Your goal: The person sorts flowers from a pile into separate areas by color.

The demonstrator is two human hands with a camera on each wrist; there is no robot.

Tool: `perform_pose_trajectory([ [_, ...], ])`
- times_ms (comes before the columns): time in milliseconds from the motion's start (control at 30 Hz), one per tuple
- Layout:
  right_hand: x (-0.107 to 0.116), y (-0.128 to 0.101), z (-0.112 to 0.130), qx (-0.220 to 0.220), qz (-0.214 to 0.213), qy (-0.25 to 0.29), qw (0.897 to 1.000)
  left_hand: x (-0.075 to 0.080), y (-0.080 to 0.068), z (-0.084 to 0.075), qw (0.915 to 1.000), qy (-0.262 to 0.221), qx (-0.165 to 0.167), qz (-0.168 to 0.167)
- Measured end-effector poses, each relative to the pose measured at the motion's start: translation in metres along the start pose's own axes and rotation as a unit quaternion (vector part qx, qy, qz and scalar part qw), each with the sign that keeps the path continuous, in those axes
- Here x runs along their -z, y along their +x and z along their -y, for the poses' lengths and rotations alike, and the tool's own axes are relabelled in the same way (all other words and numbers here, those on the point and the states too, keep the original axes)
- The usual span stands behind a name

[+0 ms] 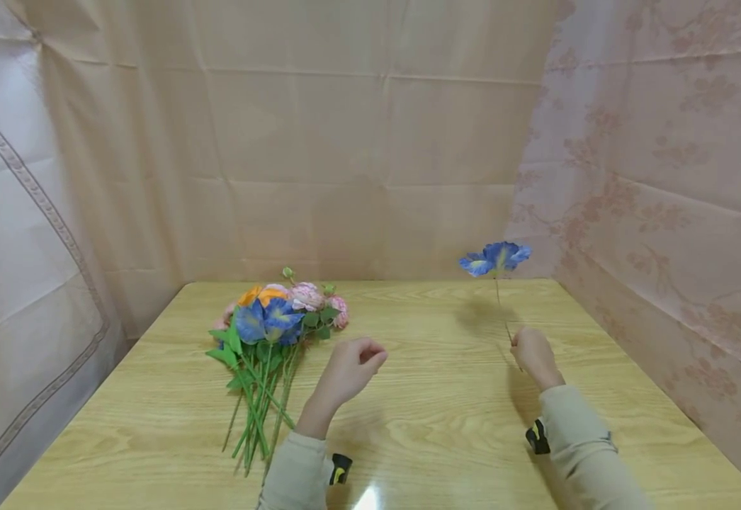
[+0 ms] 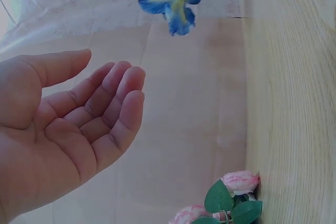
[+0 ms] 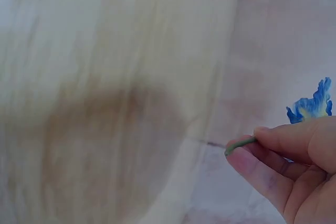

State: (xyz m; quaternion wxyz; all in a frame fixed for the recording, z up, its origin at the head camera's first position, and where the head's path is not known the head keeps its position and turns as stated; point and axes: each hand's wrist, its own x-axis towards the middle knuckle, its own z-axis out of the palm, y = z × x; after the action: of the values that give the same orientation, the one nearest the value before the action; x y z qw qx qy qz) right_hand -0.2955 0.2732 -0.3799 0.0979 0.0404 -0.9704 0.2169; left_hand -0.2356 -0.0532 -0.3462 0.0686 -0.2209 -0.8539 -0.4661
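My right hand (image 1: pixel 533 356) pinches the thin green stem (image 3: pixel 240 144) of a blue artificial iris (image 1: pixel 496 258) between thumb and fingertips. The bloom stands upright above the hand, over the right part of the table; the stem's cut end pokes out past the fingers. My left hand (image 1: pixel 348 372) is held above the table with nothing in it, its fingers loosely curved and the palm showing in the left wrist view. Left of that hand lies a bunch of artificial flowers (image 1: pixel 268 333), with another blue iris, an orange bloom, pink peonies and green leaves, stems toward me.
The wooden table (image 1: pixel 421 425) reaches back to a beige curtain (image 1: pixel 370 163). Pale patterned cloth (image 1: pixel 676 212) hangs along the right side, and a white cloth (image 1: pixel 20 248) along the left. Black straps (image 1: pixel 538 437) circle both wrists.
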Motion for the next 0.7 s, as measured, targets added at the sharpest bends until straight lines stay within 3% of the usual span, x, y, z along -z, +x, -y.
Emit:
perform_pose_trajectory([
  [233,-0.002,0.002,-0.024,-0.048,-0.009,-0.046,0.998,0.000,-0.001,0.001,1.0000,0.002,-0.002,0.005],
  [500,-0.005,0.006,-0.048,-0.056,-0.035,-0.086,0.994,-0.001,-0.002,0.002,0.9999,0.012,0.000,0.007],
  [700,-0.005,0.008,-0.063,-0.075,-0.030,-0.107,0.991,-0.001,-0.002,0.003,0.9998,0.008,0.007,0.015],
])
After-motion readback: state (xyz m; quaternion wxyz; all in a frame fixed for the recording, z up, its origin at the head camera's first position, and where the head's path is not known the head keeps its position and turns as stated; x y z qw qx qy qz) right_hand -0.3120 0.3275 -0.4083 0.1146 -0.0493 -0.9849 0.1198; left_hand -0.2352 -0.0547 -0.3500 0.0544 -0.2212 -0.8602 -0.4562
